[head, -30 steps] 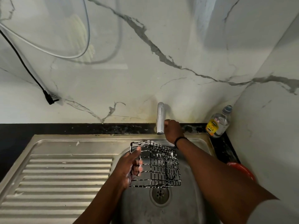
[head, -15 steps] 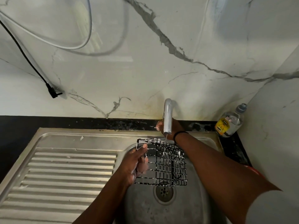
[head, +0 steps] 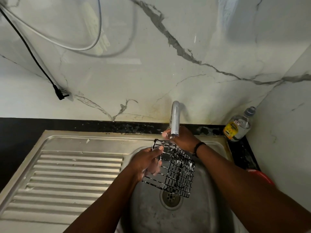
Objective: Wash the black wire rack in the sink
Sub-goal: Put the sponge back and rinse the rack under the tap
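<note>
Two hands share the work: our left hand (head: 148, 161) is clamped on the left edge of the black wire rack (head: 175, 172), holding it tilted and soapy above the drain (head: 170, 197) of the sink (head: 210, 207), while our right hand (head: 182, 140) reaches to the base of the tap (head: 175, 120) at the far rim, its fingers hidden behind the spout so we cannot tell whether they are closed on anything. We judge this the rinsing step, with no clear stream visible yet; next we need water running and the rack turned under the spout so every wire is cleared of suds.
</note>
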